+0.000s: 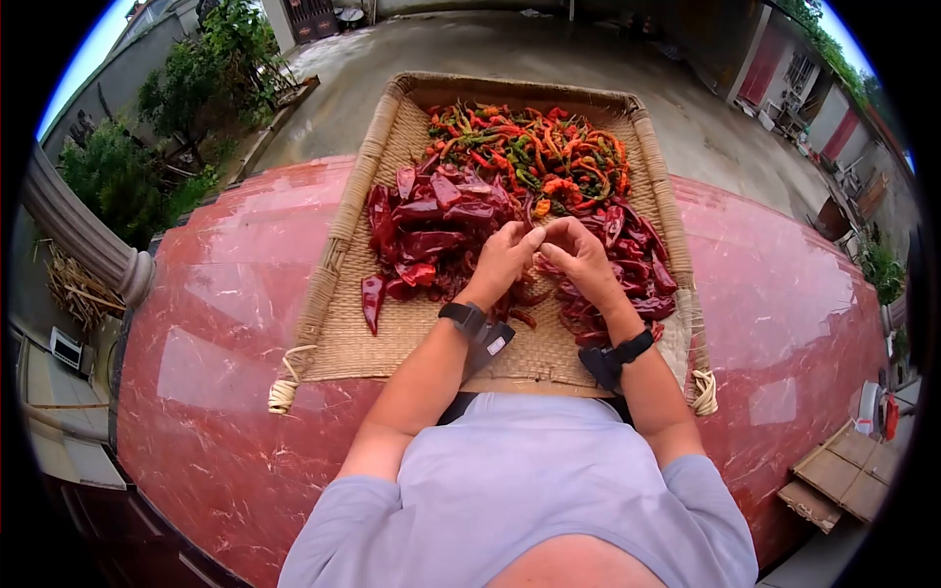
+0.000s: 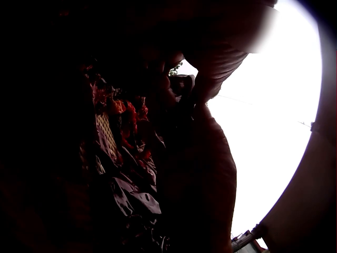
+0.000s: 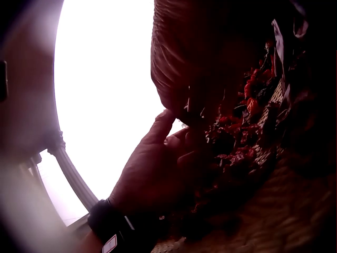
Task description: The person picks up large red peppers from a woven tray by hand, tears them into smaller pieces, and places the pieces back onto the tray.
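In the head view my left hand (image 1: 505, 260) and right hand (image 1: 585, 263) meet above the middle of a woven tray (image 1: 333, 257), thumbs and forefingers bent toward each other. Between their fingertips they pinch a dark red pepper (image 1: 531, 206), mostly covered by the fingers. The left wrist view shows it as a dark, glossy shape (image 2: 182, 83). Large dark red peppers (image 1: 431, 243) lie left of the hands, with more glossy red peppers (image 1: 632, 279) to the right. Thin red, orange and green peppers (image 1: 564, 147) fill the tray's far part. Both wrist views are very dark.
The tray rests on a polished red stone surface (image 1: 225, 392). Its raised rim ends in wrapped corners (image 1: 282, 395) near my body. Flattened cardboard (image 1: 853, 470) lies at the lower right. A stone column (image 1: 88, 230) stands at the left, and a concrete yard (image 1: 470, 54) lies beyond.
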The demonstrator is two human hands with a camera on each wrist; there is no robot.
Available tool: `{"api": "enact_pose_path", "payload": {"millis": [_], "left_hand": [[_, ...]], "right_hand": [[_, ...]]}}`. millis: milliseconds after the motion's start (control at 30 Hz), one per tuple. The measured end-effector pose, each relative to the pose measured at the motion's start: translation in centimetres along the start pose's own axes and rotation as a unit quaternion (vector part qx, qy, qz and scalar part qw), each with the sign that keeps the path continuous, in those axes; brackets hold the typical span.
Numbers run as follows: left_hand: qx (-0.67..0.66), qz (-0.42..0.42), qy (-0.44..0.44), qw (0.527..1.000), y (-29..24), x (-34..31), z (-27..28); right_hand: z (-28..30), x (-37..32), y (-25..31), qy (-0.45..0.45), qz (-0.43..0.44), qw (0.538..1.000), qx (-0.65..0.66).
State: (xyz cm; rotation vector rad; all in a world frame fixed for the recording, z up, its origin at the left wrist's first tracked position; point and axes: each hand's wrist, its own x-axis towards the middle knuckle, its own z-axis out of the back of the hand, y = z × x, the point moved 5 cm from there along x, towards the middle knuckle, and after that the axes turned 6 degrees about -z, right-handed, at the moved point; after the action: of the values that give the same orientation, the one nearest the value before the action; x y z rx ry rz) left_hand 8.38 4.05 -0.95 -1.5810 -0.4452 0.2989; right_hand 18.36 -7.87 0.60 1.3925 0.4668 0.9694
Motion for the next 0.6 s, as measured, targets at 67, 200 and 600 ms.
{"api": "enact_pose_path", "payload": {"millis": [67,200,600], "left_hand": [[0.063,-0.063,-0.072,0.993,-1.1,-0.3,0.6],[-0.002,-0.148,-0.173,0.974,-2.4,-0.6,2.1],[0.149,-0.332,-0.366,0.857,-5.7,-2.3,5.7]], "right_hand": [[0.1,-0.2,0.5,-0.029,-0.002,0.999,-0.013],[0.6,-0.8,2.8,-0.077,0.075,0.911,-0.399],[0.7,-1.7,1.1,-0.11,-0.034,0.935,-0.336]]}}
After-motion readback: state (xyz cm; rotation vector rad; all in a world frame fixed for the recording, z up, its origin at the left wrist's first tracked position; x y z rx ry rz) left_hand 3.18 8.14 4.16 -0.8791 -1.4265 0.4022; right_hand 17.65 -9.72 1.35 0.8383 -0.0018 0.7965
